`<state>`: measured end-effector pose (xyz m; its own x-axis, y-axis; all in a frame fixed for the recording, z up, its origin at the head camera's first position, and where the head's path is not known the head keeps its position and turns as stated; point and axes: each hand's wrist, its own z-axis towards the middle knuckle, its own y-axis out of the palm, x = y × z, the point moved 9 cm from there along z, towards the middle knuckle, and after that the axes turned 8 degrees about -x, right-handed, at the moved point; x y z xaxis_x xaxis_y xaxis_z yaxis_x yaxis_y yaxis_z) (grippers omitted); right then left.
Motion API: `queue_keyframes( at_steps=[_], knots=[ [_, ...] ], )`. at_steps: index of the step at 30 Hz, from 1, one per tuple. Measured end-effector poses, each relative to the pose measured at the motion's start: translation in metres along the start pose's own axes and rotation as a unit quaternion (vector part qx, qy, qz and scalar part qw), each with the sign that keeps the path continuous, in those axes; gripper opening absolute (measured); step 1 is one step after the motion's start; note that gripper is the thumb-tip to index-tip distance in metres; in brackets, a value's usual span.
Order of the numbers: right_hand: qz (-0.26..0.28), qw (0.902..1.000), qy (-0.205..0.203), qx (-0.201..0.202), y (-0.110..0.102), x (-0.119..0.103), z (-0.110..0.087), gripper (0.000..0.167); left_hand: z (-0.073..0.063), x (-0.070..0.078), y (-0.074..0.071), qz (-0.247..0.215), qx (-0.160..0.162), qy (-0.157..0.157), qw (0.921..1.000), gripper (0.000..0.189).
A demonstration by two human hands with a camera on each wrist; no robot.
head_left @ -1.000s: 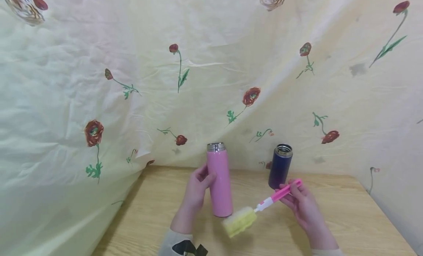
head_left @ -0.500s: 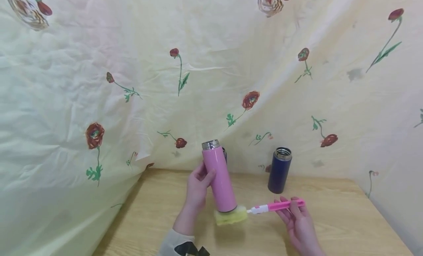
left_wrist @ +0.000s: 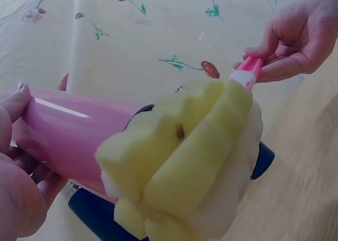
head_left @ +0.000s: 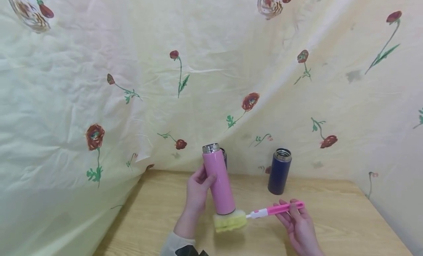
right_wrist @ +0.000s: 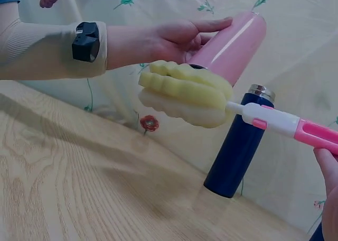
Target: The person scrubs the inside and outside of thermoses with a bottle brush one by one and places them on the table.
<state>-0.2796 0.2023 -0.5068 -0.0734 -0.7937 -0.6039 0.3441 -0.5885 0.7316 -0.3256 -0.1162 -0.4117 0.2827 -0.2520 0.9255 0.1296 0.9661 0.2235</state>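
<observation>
A pink thermos bottle (head_left: 218, 179) with a bare steel neck is held tilted above the table by my left hand (head_left: 198, 190), thumb and fingers round its side. My right hand (head_left: 299, 223) pinches the pink handle of a bottle brush (head_left: 230, 221). The brush's yellow and white sponge head lies against the bottle's base; in the left wrist view the sponge (left_wrist: 179, 151) hides much of that base. From the right wrist, the bottle (right_wrist: 232, 48) shows behind the sponge, and only part of my right hand (right_wrist: 328, 183) is visible.
An uncapped dark blue bottle (head_left: 279, 171) stands upright at the back right of the wooden table (head_left: 158, 204). Another dark blue bottle (right_wrist: 235, 151) stands behind the pink one, mostly hidden in the head view. A flower-patterned cloth (head_left: 211, 80) hangs behind and at the left.
The pink bottle has been lifted and tilted, its neck leaning left. The brush has swung from beside the bottle to its base, its handle now more level, and both have since sunk slightly in view.
</observation>
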Motion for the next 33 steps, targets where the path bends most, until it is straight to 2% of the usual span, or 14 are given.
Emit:
queue_keyframes(
  at_steps=[13, 17, 19, 22, 26, 31, 33],
  knots=[
    [0.008, 0.9999, -0.008, -0.012, 0.001, -0.002, -0.002, 0.016, -0.004, -0.004, -0.002, -0.010, 0.004, 0.002, 0.9999, 0.068],
    [-0.005, 0.9997, -0.008, 0.023, -0.006, -0.005, -0.003, 0.014, -0.005, -0.004, -0.004, -0.007, 0.005, 0.002, 1.0000, 0.070],
    [-0.013, 0.9990, -0.001, 0.042, -0.011, -0.007, -0.005, 0.013, -0.006, -0.003, -0.009, 0.001, 0.013, 0.000, 0.9999, 0.071],
    [-0.014, 0.9984, 0.006, 0.054, -0.020, -0.014, -0.008, 0.011, -0.009, 0.000, -0.024, 0.019, 0.034, 0.000, 0.9992, 0.071],
    [-0.003, 0.9991, -0.012, 0.041, -0.024, -0.030, -0.011, 0.015, -0.013, 0.000, -0.056, 0.043, 0.064, -0.001, 0.9970, 0.074],
    [0.010, 0.9987, -0.020, 0.046, -0.029, -0.049, -0.016, 0.016, -0.019, -0.015, -0.104, 0.060, 0.105, -0.025, 0.9923, 0.076],
    [0.017, 0.9982, -0.020, 0.053, -0.031, -0.054, -0.017, 0.016, -0.018, -0.021, -0.122, 0.062, 0.122, -0.031, 0.9901, 0.077]
  ],
)
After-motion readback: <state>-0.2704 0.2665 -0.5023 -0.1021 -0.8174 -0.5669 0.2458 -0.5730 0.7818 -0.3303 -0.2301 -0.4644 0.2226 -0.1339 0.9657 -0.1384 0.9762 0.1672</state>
